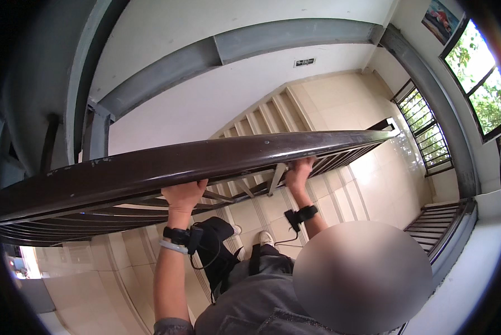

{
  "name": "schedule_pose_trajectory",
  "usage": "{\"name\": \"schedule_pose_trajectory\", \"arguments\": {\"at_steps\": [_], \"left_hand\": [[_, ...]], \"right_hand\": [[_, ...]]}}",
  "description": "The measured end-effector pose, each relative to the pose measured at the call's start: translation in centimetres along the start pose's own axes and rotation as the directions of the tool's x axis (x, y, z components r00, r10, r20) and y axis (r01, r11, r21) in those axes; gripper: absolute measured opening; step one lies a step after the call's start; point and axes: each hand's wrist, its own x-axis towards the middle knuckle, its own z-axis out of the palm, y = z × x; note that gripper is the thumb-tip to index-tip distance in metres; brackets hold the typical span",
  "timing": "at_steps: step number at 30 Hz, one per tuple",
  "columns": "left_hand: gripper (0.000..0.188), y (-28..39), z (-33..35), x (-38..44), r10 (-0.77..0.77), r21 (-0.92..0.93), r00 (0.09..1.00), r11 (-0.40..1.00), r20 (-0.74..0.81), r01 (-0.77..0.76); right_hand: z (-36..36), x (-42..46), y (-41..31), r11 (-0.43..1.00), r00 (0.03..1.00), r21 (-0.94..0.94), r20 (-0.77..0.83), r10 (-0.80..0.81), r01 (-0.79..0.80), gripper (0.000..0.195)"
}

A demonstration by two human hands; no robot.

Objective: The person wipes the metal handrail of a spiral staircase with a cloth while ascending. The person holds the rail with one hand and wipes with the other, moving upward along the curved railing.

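Observation:
A dark brown metal handrail (233, 153) of a stair railing runs across the view before me. My left hand (183, 196) grips the railing at the handrail's near underside, its thumb showing at the edge and its other fingers hidden. Farther along to the right, my right hand (300, 175) is curled at the same underside; its fingertips are partly hidden and slightly blurred. Below the handrail, the slanted metal bars (277, 179) of the railing show between my hands. Black straps with small devices and cables circle both wrists, and a pale band is on the left one.
Tiled stairs (271, 115) descend beyond the railing, and more tiled steps (258, 209) lie under my feet. A landing (330, 96) spreads at the upper right, near barred windows (426, 130). Another railing (434, 228) stands at right. Grey beams (300, 35) cross the white wall.

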Motion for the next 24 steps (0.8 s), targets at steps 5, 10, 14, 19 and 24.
{"name": "schedule_pose_trajectory", "arguments": {"at_steps": [5, 10, 14, 19, 24], "left_hand": [[0.034, -1.1, 0.5, -0.7, 0.057, 0.022, 0.995, 0.998, -0.081, -0.056], [0.032, -1.1, 0.6, -0.5, 0.089, 0.053, 0.986, 0.995, -0.140, -0.083], [0.039, -1.1, 1.1, -0.6, 0.062, 0.083, 0.998, 0.995, -0.024, -0.060], [0.033, -0.9, 1.5, -0.6, 0.105, 0.093, 0.988, 0.991, -0.115, -0.094], [0.028, -0.8, 0.9, 0.1, 0.134, 0.094, 0.968, 0.989, -0.215, -0.116]], "right_hand": [[-2.8, -0.4, -0.8, 0.968, 0.969, 0.242, 0.219, -0.115, 0.060, 0.063], [-1.9, 1.6, 9.4, 0.996, 0.977, 0.009, 0.195, -0.084, 0.084, 0.048], [-0.4, 2.5, 12.4, 0.992, 0.997, -0.101, 0.000, 0.079, -0.078, 0.048], [0.4, -0.5, 2.9, 0.990, 0.932, -0.140, 0.361, 0.031, 0.021, 0.059], [-3.0, 0.9, 0.1, 0.978, 0.939, 0.119, 0.279, -0.199, 0.171, 0.056]]}}
